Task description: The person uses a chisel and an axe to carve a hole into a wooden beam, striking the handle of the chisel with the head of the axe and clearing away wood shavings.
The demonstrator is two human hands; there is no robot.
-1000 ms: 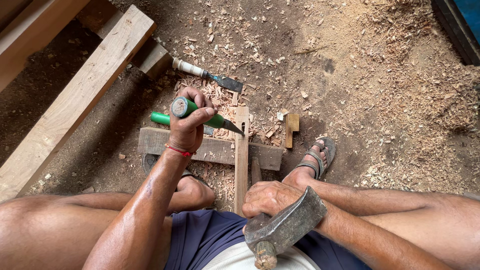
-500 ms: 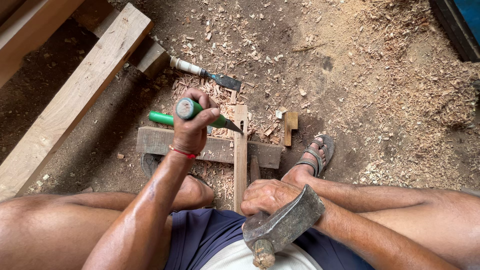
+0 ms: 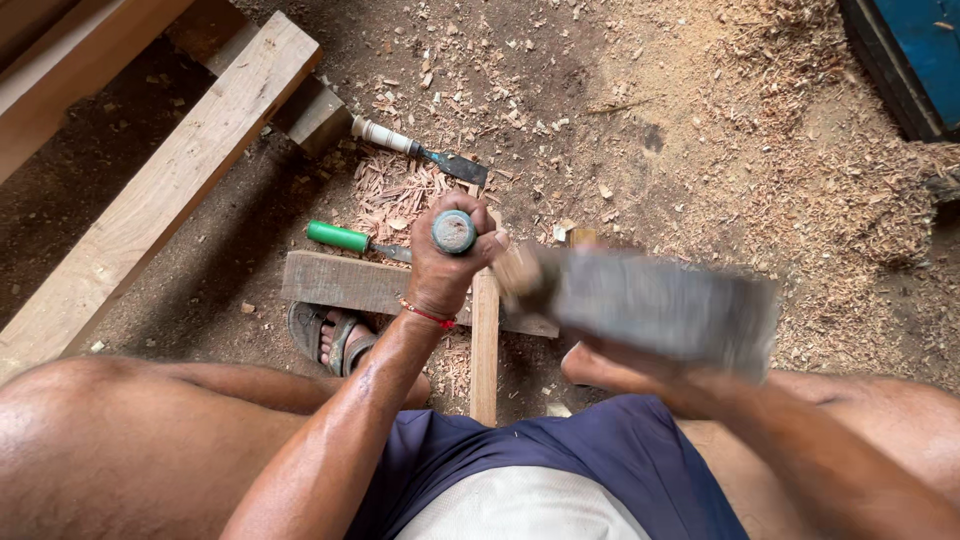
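Note:
My left hand (image 3: 440,265) grips a green-handled chisel (image 3: 453,232) upright, its round butt facing the camera, over a narrow wooden strip (image 3: 484,350). That strip lies across a flat wooden block (image 3: 340,283) on the ground. My right hand (image 3: 610,365) holds a heavy wooden mallet (image 3: 660,305), blurred by motion, with its head just right of the chisel's butt. A second green-handled chisel (image 3: 345,238) lies on the ground left of my left hand. A white-handled chisel (image 3: 415,150) lies farther back among wood chips.
Long timber beams (image 3: 170,180) run diagonally at the left. Wood shavings and sawdust (image 3: 760,170) cover the dirt floor. A blue object (image 3: 915,50) sits at the top right corner. My sandalled left foot (image 3: 335,335) rests by the block; my bare knees fill the bottom.
The mallet has swung from near my lap up and forward toward the chisel's butt. My left hand has turned the chisel upright. The view has shifted slightly downward.

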